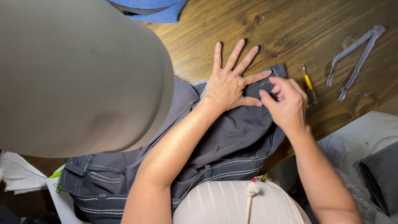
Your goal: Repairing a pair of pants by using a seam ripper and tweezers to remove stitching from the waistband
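Dark grey garment [232, 137] lies across the wooden bench [290, 29], draped over its near edge. Left hand [228, 85] pressed flat on it, fingers spread, grasping nothing. Right hand [288, 103] pinches the cloth near its upper corner. Yellow-handled tool [309, 83] just beside; grey fabric strip [356, 54] farther right.

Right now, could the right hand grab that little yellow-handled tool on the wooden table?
Probably yes: the right hand is pinching the dark grey garment just beside the yellow-handled tool, with only bare wooden table between.
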